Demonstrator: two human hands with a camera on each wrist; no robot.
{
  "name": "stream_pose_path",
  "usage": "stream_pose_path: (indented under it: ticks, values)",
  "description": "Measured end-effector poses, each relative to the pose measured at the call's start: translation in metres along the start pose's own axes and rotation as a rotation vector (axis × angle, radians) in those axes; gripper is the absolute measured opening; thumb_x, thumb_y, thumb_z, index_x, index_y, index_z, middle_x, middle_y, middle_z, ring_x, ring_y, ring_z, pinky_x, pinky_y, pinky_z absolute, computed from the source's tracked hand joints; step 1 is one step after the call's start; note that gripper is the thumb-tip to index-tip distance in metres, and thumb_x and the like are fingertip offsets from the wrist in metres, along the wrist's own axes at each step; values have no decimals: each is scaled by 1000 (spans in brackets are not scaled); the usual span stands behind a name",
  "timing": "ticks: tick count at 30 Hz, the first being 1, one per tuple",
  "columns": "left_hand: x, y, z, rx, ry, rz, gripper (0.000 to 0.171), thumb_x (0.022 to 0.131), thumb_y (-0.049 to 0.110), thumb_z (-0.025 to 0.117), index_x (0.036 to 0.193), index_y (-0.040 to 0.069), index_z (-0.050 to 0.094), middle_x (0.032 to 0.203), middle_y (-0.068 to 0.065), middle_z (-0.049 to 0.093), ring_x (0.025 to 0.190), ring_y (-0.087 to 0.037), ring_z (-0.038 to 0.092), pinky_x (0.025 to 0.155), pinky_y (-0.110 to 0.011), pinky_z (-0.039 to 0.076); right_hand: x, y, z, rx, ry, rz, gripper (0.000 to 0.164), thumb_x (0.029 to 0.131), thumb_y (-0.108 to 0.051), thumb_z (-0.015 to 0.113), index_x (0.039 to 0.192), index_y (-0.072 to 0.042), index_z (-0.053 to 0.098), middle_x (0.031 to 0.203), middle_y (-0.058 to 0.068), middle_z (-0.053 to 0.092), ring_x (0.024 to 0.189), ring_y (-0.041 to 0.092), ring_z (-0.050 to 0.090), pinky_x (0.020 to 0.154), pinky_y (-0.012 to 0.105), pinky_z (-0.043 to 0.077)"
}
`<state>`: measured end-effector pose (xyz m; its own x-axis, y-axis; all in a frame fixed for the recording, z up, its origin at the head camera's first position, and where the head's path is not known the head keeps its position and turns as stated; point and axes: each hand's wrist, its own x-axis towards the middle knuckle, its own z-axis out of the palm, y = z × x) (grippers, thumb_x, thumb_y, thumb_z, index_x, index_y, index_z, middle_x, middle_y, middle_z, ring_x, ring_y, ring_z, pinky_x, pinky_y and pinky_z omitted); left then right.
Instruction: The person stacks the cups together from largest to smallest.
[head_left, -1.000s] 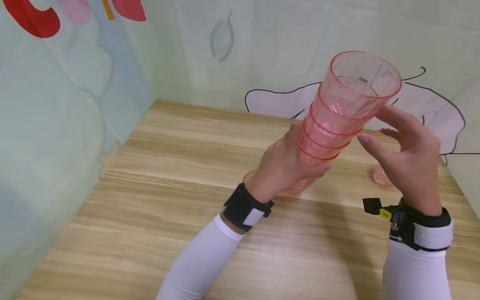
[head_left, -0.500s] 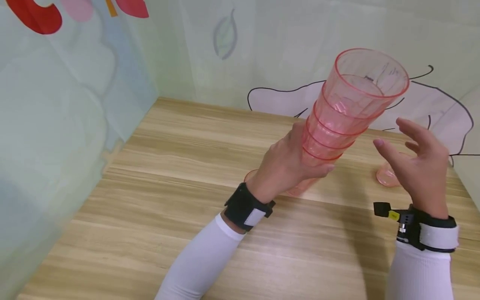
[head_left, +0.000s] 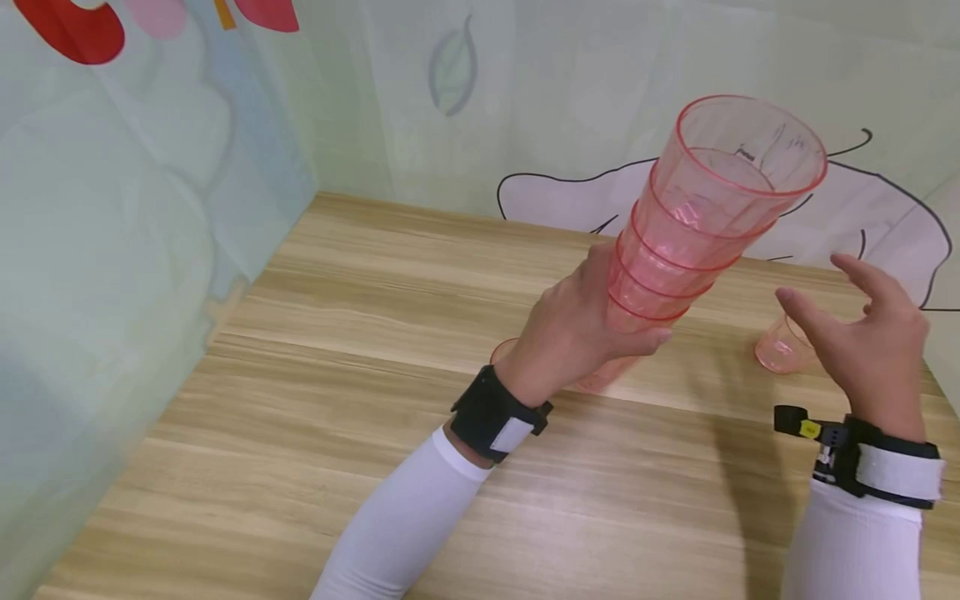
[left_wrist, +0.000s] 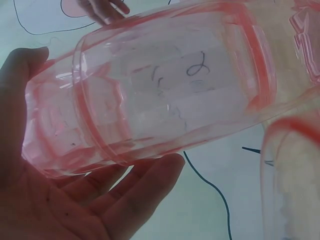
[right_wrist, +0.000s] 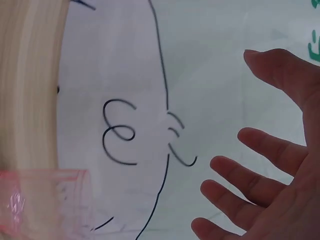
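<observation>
My left hand (head_left: 573, 321) grips the lower part of a stack of nested, clear pink plastic cups (head_left: 701, 221). The stack is held above the table, tilted with its mouth toward the upper right. In the left wrist view, thumb and fingers of the left hand (left_wrist: 65, 200) lie around the cups (left_wrist: 165, 85). My right hand (head_left: 870, 342) is off the stack, in the air, its fingers spread and holding nothing. Beside it, another pink cup (head_left: 780, 350) stands on the table, partly hidden by that hand. Behind my left wrist shows part of another pink cup (head_left: 600, 379); its pose is unclear.
The wood-grain table (head_left: 300, 417) runs back to a pale printed cloth wall (head_left: 562, 92) with line drawings. A second cloth wall (head_left: 135, 208) closes the left side.
My right hand has drawn away from the stack, moving right and slightly down toward the single cup. The left hand and its stack stay nearly in place.
</observation>
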<state>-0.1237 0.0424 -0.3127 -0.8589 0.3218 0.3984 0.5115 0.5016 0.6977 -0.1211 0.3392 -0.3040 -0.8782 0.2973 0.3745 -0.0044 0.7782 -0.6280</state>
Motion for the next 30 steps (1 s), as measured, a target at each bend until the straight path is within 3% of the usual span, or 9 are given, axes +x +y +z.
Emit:
stream_pose_path:
  ticks: [13, 23, 30]
  values:
    - [-1, 4, 1, -29, -30, -29, 82, 78, 43, 83, 140, 19, 35, 115, 9, 54, 97, -6, 58, 84, -30, 49, 4, 34, -2, -73, -140, 146, 86, 92, -46, 69, 159, -8, 30, 162, 20, 25, 148, 43, 20, 111, 69, 23]
    - [-1, 3, 1, -52, -24, -30, 81, 76, 41, 84, 140, 21, 37, 113, 11, 55, 94, -7, 59, 81, -30, 50, 8, 54, 7, -110, -216, 201, 97, 93, -52, 65, 159, 1, 18, 161, 29, 19, 145, 52, 21, 108, 71, 26]
    - [-4, 2, 1, -15, -18, -22, 83, 78, 42, 83, 141, 18, 35, 118, 7, 55, 98, -11, 60, 83, -32, 51, 8, 58, 8, -70, -314, 253, 104, 92, -57, 63, 161, -2, 8, 162, 32, 10, 145, 55, 15, 104, 75, 25]
